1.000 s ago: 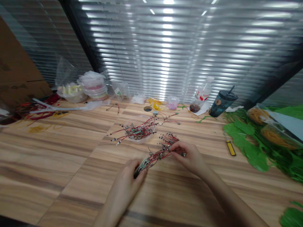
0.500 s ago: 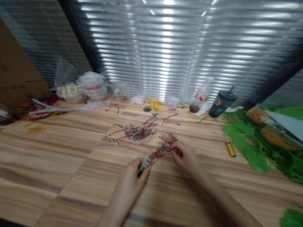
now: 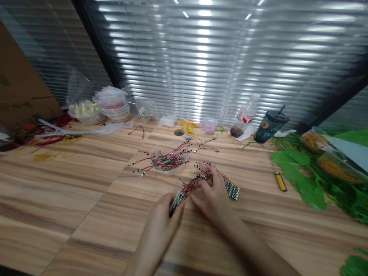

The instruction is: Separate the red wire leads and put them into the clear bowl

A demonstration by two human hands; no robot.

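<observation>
My left hand (image 3: pixel 165 211) is closed on a green circuit board (image 3: pixel 177 199) held tilted on edge, with red and black wires (image 3: pixel 189 186) running from its far end. Over these wires is my right hand (image 3: pixel 211 191), its fingers spread apart and touching or just above them; the exact contact is hidden. A second group of green circuit boards (image 3: pixel 232 190) lies on the table just right of my right hand, with red wires leading behind my fingers. Beyond both hands, a clear round tub (image 3: pixel 169 172) holds a tangle of wired parts (image 3: pixel 168 159).
Loose wired pieces (image 3: pixel 207 148) lie behind the tub. At right are a yellow-handled tool (image 3: pixel 280 181), green artificial leaves (image 3: pixel 310 188) and a dark tumbler (image 3: pixel 268 126). Stacked plastic containers (image 3: pixel 113 107) stand at the back left, near a cardboard box (image 3: pixel 25 84).
My right hand has moved left and its fingers have spread over the wires. The second group of circuit boards now shows to its right. My left hand keeps its hold, barely shifted.
</observation>
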